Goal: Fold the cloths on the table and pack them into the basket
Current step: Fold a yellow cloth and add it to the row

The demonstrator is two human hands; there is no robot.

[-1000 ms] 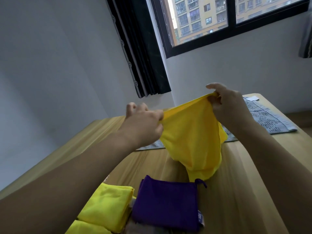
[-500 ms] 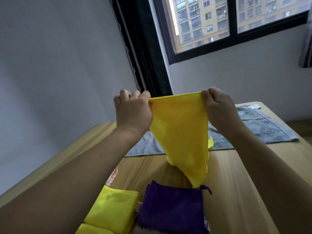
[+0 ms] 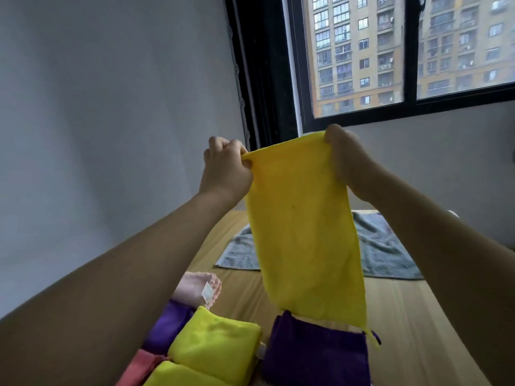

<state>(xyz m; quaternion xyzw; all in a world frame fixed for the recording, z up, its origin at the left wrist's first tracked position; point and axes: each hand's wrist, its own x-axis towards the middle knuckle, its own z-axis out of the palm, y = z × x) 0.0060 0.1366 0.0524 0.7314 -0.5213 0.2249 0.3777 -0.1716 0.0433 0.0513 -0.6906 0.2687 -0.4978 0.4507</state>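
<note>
A yellow cloth (image 3: 302,235) hangs in the air above the wooden table (image 3: 407,324), stretched flat as a long panel. My left hand (image 3: 224,169) pinches its top left corner and my right hand (image 3: 348,160) grips its top right corner. The cloth's lower edge hangs just over a folded purple cloth (image 3: 315,355). Near the bottom edge lie folded yellow-green cloths (image 3: 214,348), another purple cloth (image 3: 167,327), a pink cloth (image 3: 192,288) with a tag and a coral cloth (image 3: 139,369). No basket is in view.
A grey towel (image 3: 384,249) lies spread flat on the far part of the table, partly behind the yellow cloth. A white wall stands to the left, and a black-framed window (image 3: 409,104) with a dark curtain (image 3: 259,73) is behind.
Both hands have lifted the yellow cloth higher and pulled its top edge taut; the cloth went from a bunched drape to a flat hanging panel.
</note>
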